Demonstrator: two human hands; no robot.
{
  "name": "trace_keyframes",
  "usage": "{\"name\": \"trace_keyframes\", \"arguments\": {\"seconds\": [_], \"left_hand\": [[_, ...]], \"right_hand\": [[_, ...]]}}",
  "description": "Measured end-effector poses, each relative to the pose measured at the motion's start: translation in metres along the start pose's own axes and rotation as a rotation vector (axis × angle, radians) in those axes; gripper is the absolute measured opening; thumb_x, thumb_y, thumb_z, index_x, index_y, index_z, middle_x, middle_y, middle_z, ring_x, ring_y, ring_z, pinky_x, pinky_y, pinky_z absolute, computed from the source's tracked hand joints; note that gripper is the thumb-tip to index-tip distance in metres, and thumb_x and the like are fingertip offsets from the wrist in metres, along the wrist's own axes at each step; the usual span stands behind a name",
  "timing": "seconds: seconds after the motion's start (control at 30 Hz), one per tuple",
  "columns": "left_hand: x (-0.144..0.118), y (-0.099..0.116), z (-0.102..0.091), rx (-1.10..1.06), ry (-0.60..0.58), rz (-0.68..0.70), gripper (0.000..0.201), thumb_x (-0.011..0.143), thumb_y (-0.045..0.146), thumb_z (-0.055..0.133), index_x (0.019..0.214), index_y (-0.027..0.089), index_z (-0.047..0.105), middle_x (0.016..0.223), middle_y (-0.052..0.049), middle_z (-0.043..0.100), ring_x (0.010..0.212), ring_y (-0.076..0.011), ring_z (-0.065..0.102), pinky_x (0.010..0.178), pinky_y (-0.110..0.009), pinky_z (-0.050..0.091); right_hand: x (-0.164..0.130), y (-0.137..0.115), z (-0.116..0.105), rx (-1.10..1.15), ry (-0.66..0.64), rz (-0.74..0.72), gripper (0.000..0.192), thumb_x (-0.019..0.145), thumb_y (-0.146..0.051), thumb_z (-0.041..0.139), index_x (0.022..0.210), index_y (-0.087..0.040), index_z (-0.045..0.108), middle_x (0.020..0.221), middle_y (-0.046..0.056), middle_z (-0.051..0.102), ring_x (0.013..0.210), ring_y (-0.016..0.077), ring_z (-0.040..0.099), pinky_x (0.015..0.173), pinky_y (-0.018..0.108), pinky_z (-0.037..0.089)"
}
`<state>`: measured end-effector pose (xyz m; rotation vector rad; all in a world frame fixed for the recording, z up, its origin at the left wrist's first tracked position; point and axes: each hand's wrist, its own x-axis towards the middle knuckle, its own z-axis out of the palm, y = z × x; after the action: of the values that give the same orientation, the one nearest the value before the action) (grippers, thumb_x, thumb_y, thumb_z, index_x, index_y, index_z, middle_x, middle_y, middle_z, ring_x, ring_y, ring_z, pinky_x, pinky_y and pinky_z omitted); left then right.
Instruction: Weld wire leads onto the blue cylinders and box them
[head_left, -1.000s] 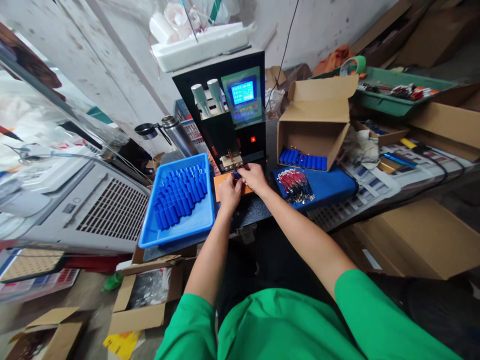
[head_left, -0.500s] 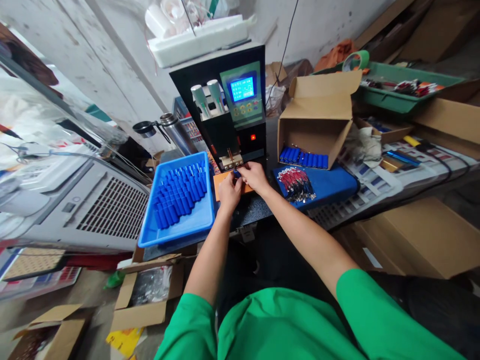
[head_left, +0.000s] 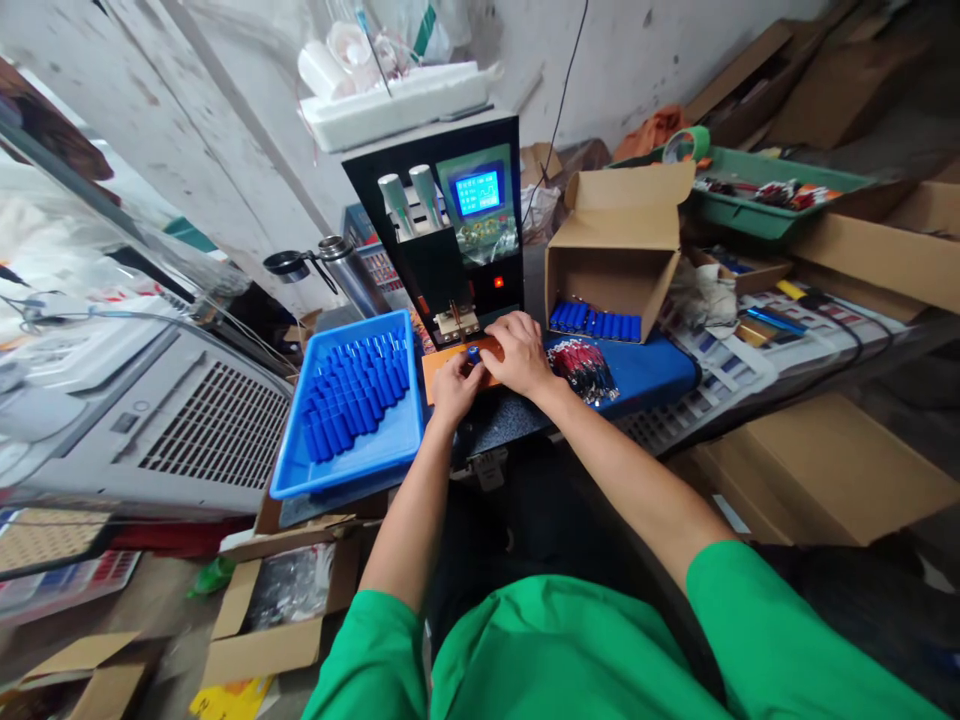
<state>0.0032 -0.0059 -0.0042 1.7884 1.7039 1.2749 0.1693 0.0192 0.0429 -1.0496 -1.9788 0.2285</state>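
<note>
A blue cylindrical battery cell (head_left: 473,354) stands between my hands on an orange board (head_left: 439,372), just before the electrode tips of a black spot welder (head_left: 456,318). My left hand (head_left: 456,388) is closed on its left side, thumb and fingers pinching it. On the other side my right hand (head_left: 517,352) has its thumb at the cell and its fingers curled above it, partly hiding the board. Whether a wire lies under the right fingers cannot be seen. To the left, a blue tray (head_left: 375,460) holds rows of similar cells (head_left: 352,395).
Red and black wire leads (head_left: 581,370) lie on a blue pad (head_left: 660,372) at the right. Behind them an open cardboard box (head_left: 615,225) holds more blue cells. A steel flask (head_left: 352,270) stands behind the tray. A green bin (head_left: 787,215) is at the far right.
My hands have drawn slightly back from the electrodes with the cell. The right hand's fingers have lifted and arched over it. The view has shifted a little.
</note>
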Motion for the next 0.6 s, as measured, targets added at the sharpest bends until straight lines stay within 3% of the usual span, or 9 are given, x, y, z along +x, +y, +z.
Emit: {"name": "trace_keyframes", "arguments": {"seconds": [0.17, 0.33, 0.47, 0.6], "left_hand": [[0.001, -0.002, -0.003, -0.006, -0.044, 0.088, 0.023, 0.088, 0.034, 0.062, 0.101, 0.017, 0.071, 0.082, -0.004, 0.069, 0.075, -0.0167, 0.063, 0.074, -0.029, 0.05], [0.004, 0.0, -0.004, -0.05, -0.039, 0.096, 0.038, 0.085, 0.04, 0.064, 0.114, 0.016, 0.071, 0.095, -0.007, 0.073, 0.082, -0.0184, 0.066, 0.079, -0.031, 0.053], [0.006, 0.004, -0.005, -0.056, -0.043, -0.028, 0.052, 0.08, 0.051, 0.069, 0.117, 0.016, 0.069, 0.095, -0.007, 0.075, 0.077, -0.0181, 0.067, 0.074, -0.031, 0.054], [0.008, 0.01, -0.007, 0.007, -0.032, -0.041, 0.046, 0.08, 0.054, 0.067, 0.106, 0.017, 0.073, 0.091, -0.007, 0.076, 0.079, -0.0202, 0.069, 0.074, -0.032, 0.054]], "right_hand": [[0.001, -0.005, -0.003, -0.096, -0.168, -0.131, 0.029, 0.094, -0.031, 0.057, 0.11, -0.014, 0.075, 0.105, 0.014, 0.071, 0.112, 0.0301, 0.054, 0.112, 0.049, 0.028], [0.006, -0.009, -0.005, -0.143, -0.271, -0.112, 0.025, 0.097, -0.029, 0.057, 0.098, -0.015, 0.077, 0.097, 0.012, 0.076, 0.1, 0.0257, 0.061, 0.102, 0.042, 0.035], [0.007, 0.019, -0.017, -0.154, -0.103, 0.017, 0.028, 0.099, -0.032, 0.056, 0.107, -0.015, 0.077, 0.102, 0.011, 0.077, 0.101, 0.0244, 0.064, 0.096, 0.037, 0.04], [0.001, 0.077, -0.045, -0.212, 0.082, 0.184, 0.033, 0.101, -0.033, 0.055, 0.12, -0.014, 0.075, 0.112, 0.013, 0.076, 0.108, 0.0264, 0.063, 0.097, 0.038, 0.042]]}}
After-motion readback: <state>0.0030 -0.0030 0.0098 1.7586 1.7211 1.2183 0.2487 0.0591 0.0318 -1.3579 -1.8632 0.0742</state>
